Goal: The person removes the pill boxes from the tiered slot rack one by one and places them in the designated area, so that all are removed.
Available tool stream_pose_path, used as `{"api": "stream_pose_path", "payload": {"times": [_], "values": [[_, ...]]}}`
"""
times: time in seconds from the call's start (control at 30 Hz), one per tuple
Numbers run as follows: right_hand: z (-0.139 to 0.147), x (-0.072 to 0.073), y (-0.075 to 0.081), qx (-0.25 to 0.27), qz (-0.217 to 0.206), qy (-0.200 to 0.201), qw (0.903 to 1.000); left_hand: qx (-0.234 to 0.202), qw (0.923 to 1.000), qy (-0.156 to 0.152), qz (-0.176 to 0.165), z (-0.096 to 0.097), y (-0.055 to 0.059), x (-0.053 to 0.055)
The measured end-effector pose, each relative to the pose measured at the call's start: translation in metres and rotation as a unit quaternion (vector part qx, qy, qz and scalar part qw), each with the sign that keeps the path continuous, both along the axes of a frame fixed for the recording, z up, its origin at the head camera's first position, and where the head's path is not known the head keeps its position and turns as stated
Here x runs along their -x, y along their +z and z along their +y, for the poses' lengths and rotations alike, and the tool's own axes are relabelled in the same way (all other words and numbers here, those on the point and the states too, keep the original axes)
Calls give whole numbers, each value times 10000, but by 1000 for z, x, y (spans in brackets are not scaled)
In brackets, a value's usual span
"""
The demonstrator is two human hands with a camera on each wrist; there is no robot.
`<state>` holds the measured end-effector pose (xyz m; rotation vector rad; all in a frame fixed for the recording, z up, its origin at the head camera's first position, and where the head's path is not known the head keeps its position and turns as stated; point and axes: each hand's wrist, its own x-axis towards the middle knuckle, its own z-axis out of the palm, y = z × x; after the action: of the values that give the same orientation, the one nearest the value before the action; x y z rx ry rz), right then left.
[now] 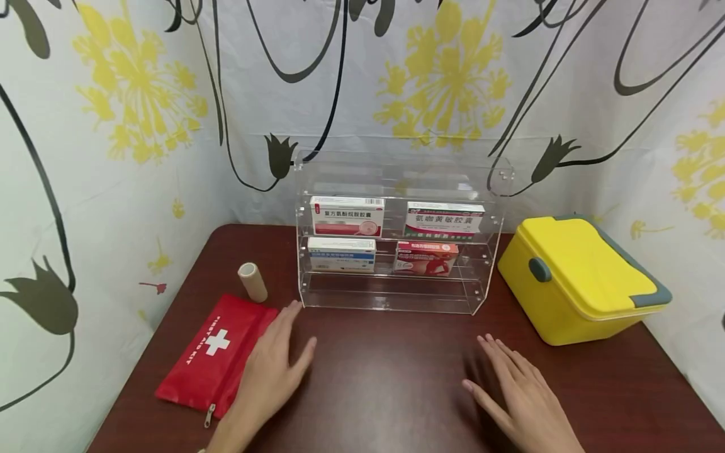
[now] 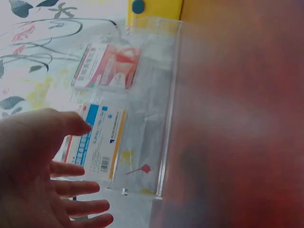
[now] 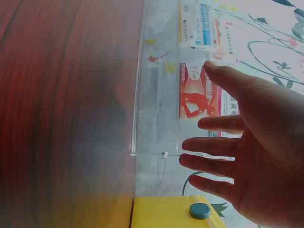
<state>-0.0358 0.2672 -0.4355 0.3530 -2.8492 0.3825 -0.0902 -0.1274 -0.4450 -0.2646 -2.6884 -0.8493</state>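
Note:
My left hand point(image 1: 272, 368) is held with fingers extended and holds nothing; in the head view it overlaps the right edge of a red first aid kit pouch point(image 1: 198, 358). On the right, my right hand point(image 1: 518, 393) has its fingers straight and its thumb apart, with nothing in it, in front of the yellow box point(image 1: 566, 270). Between and beyond the hands stands a clear acrylic rack point(image 1: 385, 302). Its shelves bear a white-and-red medicine box point(image 1: 347, 217), a white-and-green one point(image 1: 444, 221), a white-and-blue one point(image 1: 342, 256) and a red one point(image 1: 426, 259).
A beige bandage roll point(image 1: 252, 283) stands behind the pouch, left of the rack. The yellow box has a grey-edged lid, which is closed. Patterned curtain point(image 1: 362, 94) surrounds the brown table point(image 1: 385, 390) at the back and both sides.

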Motion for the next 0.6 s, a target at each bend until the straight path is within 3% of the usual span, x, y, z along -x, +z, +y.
{"api": "stream_pose_path", "payload": {"times": [0.1,0.2,0.43,0.6], "values": [[-4,1,1,88,-59,-66,9999,-735,9971,-5,-197,-3,4,17],[-8,8,5,70,114,38,9999,-1639,9856,-102,-412,-7,5,38],[-14,32,28,273,684,475,9962,-3149,9446,-247,-894,-3,-6,84],[-13,51,48,387,873,534,9940,-3970,9090,-390,-1208,3,-23,101]]}}
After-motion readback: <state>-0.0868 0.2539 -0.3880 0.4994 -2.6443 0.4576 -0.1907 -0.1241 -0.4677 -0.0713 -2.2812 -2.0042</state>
